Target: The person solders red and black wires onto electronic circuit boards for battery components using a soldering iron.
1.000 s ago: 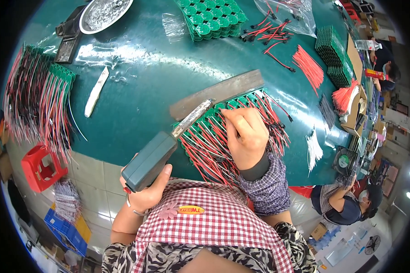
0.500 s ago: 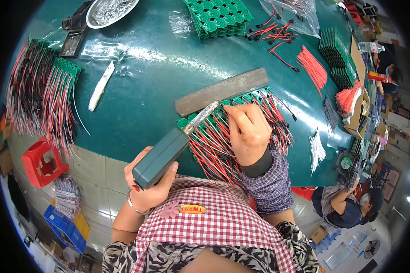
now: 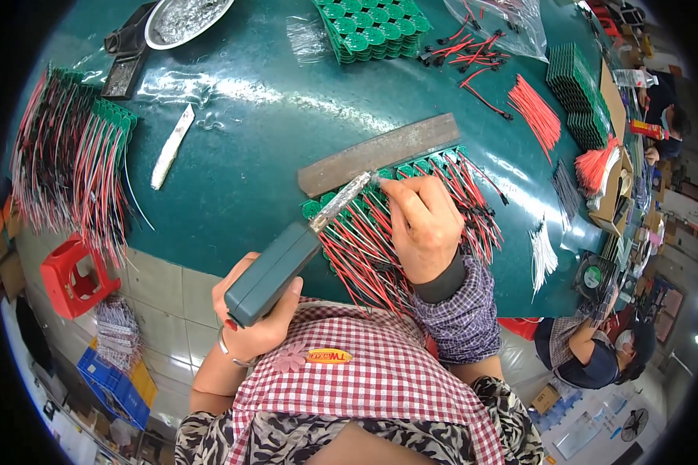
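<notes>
My left hand is wrapped round the dark green handle of a soldering gun. Its silvery tip slants up to the row of small green circuit boards. At that tip, the fingers of my right hand are pinched together; what lies between them is too small to make out. Red, white and black wires hang from the boards toward me, partly under my right hand. Along the far side of the boards lies a flat brown bar.
Wired boards are piled at the left table edge, near a white strip and a metal bowl. Green board stacks, red wires and white wires lie beyond and to the right. A red stool stands below left.
Both hands and the soldering gun stay nearly in place. A faint whitish haze now shows by the gun's tip. The view has shifted slightly.
</notes>
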A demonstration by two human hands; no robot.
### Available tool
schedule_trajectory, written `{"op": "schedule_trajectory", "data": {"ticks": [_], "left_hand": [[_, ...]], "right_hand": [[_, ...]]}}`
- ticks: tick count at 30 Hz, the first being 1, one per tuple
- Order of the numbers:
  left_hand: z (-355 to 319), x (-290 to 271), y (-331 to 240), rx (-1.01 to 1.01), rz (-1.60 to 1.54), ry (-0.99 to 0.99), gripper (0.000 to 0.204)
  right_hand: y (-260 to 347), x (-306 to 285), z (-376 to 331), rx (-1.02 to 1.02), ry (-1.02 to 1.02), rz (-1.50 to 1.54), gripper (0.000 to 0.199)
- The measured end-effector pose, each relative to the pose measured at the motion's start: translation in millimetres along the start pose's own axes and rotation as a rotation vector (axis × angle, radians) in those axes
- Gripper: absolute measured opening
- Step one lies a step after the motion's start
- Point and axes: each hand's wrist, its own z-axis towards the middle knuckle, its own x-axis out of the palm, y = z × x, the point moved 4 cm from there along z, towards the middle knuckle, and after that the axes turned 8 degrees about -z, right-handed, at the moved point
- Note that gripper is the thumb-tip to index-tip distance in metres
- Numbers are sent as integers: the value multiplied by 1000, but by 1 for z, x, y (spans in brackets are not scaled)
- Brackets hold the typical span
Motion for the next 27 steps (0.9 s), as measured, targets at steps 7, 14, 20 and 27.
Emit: {"op": "schedule_trajectory", "data": {"ticks": [7,14,20,27], "left_hand": [[-5,-4,1,-21,48,-34,20],[1,0,-6,18,7,-18,20],[3,-1,-6,67,31,-9,20],[2,2,-2,60,26,-9,19]], "right_hand": [[-1,0,-1,-12,12,-14,25],[1,2,-1,-55,-14,-45,25],[2,-1,2,-30,-26,-41,23],[4,1,3,3,13,-62,24]]}}
